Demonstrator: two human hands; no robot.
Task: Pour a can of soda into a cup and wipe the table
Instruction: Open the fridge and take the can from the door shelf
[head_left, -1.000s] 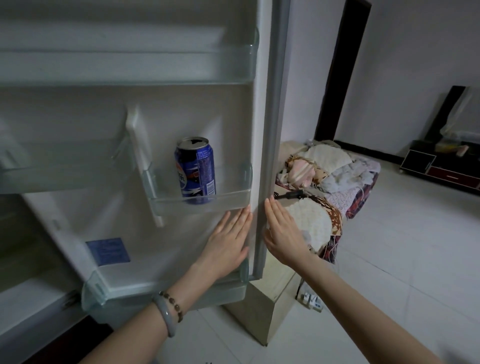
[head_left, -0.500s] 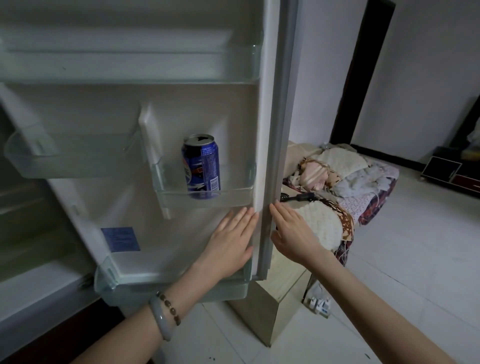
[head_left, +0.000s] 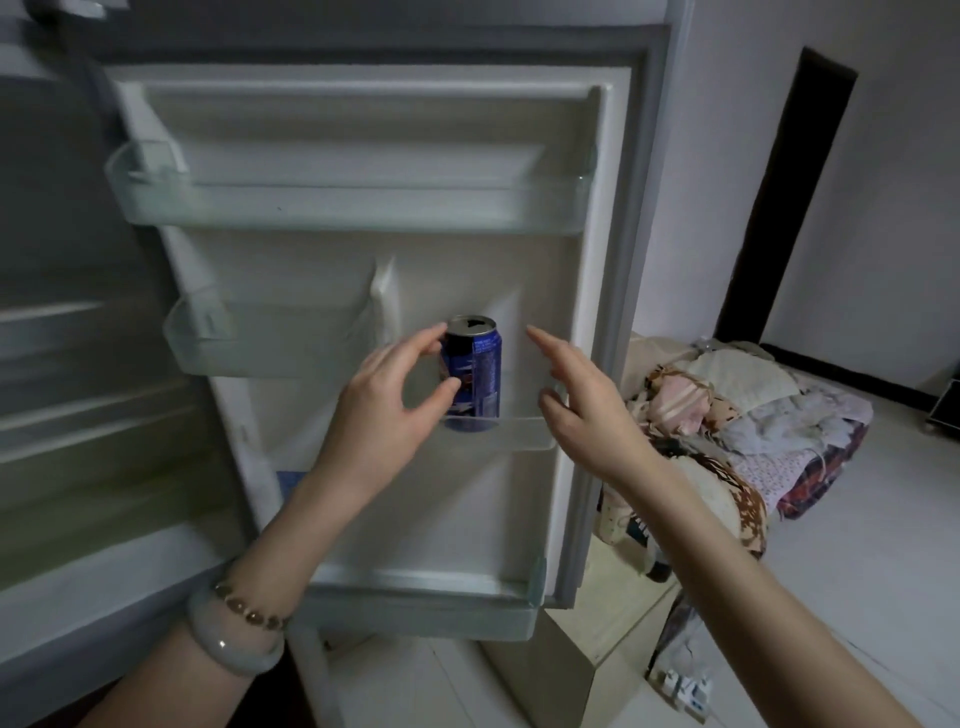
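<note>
A blue soda can (head_left: 480, 364) stands upright in the small clear shelf (head_left: 524, 431) on the inside of the open fridge door (head_left: 467, 499). Its tab opening shows on top. My left hand (head_left: 384, 405) curls round the can's left side, with the index fingertip at the rim and the thumb on the can's front. My right hand (head_left: 582, 395) hovers just right of the can with fingers extended, over the shelf's right end and apart from the can. No cup or cloth is in view.
The fridge's inner shelves (head_left: 78, 415) are at the left. A pile of clothes and bedding (head_left: 737, 405) lies to the right of the door. Below the door stand a low cabinet (head_left: 587, 639) and a power strip (head_left: 680, 686) on the floor.
Both hands have left the lower part and edge of the door and risen to the can. The left hand now curls round it. The view has tilted upward.
</note>
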